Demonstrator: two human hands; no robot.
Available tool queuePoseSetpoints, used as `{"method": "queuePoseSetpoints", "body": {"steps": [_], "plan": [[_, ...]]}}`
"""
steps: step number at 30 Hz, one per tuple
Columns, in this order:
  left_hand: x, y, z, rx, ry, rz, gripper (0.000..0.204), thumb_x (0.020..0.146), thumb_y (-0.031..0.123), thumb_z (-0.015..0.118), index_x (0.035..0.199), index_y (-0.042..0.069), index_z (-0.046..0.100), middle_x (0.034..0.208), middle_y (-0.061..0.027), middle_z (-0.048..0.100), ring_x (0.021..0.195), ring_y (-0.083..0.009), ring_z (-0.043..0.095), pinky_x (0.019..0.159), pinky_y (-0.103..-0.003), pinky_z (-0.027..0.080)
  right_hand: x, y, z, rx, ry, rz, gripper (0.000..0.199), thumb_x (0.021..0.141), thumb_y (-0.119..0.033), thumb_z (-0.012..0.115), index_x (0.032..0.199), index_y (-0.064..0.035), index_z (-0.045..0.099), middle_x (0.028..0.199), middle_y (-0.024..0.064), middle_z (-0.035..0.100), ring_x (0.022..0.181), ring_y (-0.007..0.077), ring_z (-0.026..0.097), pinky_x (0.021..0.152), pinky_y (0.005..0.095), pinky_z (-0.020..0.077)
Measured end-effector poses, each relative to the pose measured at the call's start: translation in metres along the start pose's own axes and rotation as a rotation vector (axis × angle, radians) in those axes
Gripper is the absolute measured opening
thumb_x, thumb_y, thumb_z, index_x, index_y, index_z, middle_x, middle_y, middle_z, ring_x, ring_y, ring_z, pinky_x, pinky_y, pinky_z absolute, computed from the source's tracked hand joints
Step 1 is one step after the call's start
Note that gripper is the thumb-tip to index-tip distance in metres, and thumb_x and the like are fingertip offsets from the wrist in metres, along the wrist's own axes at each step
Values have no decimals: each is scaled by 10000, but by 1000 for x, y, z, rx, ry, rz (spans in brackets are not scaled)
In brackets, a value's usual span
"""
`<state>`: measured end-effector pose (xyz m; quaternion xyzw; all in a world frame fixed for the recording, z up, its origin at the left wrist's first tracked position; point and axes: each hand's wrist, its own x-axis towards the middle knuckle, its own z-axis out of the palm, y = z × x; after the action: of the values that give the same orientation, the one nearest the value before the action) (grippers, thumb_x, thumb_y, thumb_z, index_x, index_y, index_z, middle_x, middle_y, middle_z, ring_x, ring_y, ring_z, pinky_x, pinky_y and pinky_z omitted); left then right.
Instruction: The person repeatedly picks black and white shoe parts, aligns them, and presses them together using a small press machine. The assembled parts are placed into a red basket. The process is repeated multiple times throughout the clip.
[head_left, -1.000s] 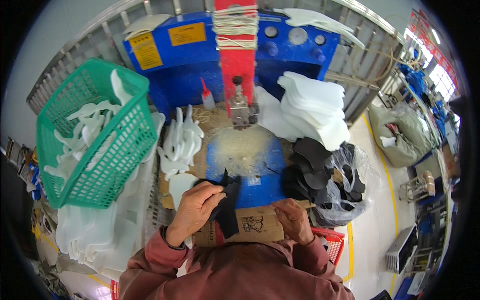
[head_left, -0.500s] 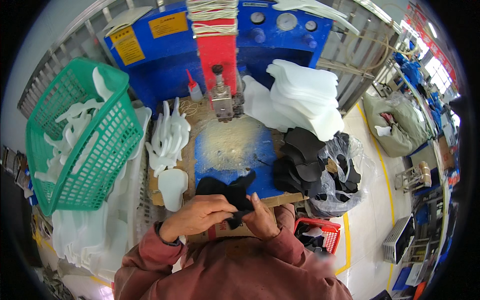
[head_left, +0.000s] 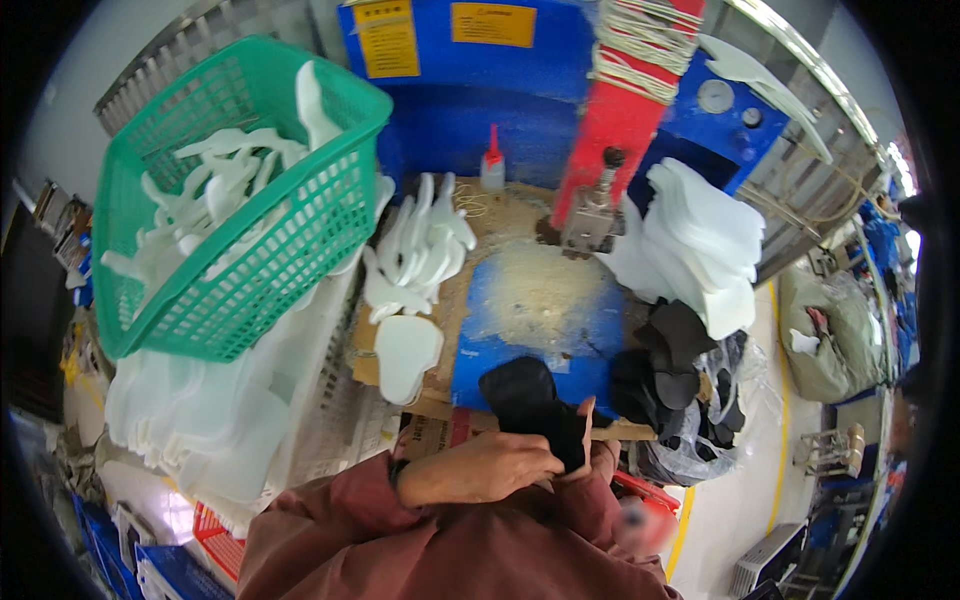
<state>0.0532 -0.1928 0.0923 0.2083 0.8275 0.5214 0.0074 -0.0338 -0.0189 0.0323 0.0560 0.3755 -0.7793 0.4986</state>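
Both hands hold one black piece (head_left: pixel 530 405) close to the chest, so it stays flat; the left hand (head_left: pixel 480 468) is closed over it, the right hand (head_left: pixel 590 450) pinches its edge; just beyond the grip sits the blue bench (head_left: pixel 530 300).

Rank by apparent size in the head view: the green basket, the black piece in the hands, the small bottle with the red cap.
1. Green basket, by far the largest.
2. Black piece, partly covered by both hands.
3. Bottle with the red cap, smallest, though it sits farther away.
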Motion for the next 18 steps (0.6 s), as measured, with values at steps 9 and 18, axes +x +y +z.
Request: {"method": "queuePoseSetpoints", "body": {"steps": [9, 18], "plan": [[28, 3, 11, 521, 409, 21, 321, 862, 85, 718, 1179, 35, 698, 1048, -76, 622, 923, -264, 661, 772, -351, 563, 87, -29, 10, 426, -225, -311, 932, 990, -807, 289, 1567, -90, 432, 1464, 145, 575, 1266, 311, 600, 1114, 458, 464], [71, -11, 14, 562, 593, 117, 304, 865, 89, 761, 1158, 30, 708, 956, -60, 642, 834, -234, 657, 734, -331, 562, 111, -45, 7, 598, -498, -337, 892, 999, -790, 314, 1565, -112, 438, 1494, 118, 555, 1319, 300, 570, 1137, 459, 442]]}}
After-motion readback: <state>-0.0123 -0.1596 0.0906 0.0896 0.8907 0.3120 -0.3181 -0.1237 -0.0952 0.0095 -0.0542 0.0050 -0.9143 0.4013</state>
